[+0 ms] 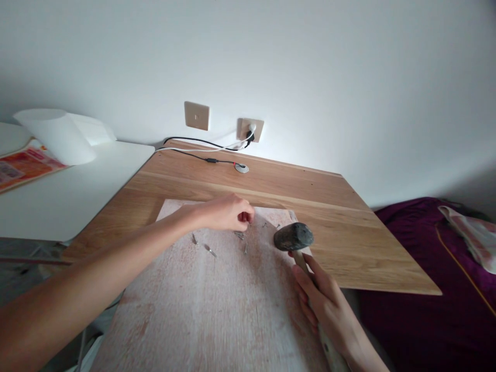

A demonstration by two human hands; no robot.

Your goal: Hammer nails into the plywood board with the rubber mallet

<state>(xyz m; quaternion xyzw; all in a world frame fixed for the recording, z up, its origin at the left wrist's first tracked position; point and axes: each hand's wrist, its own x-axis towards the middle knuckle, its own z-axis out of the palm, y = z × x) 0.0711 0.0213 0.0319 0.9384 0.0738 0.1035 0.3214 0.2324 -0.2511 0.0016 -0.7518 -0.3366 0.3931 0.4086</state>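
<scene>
My right hand (320, 292) grips the pale handle of a rubber mallet (293, 237), its dark head raised over the board's right edge. My left hand (230, 213) reaches across the far part of a whitewashed wooden board (217, 310), with thumb and fingers pinched together. Whatever lies between those fingertips is too small and hidden to make out. Just below the left hand is a small bunch of nails (239, 235). More loose nails lie around it, among them a nail (210, 250) to the left and a nail (245, 249) nearer to me.
The board rests on a wooden desk (372, 258) against the wall. Cables (201, 150) run along its back to a wall socket (250, 130). At left, a white table (96, 181) bears a paper roll (58, 135) and an orange packet (27, 164). Purple cloth (411, 243) lies at right.
</scene>
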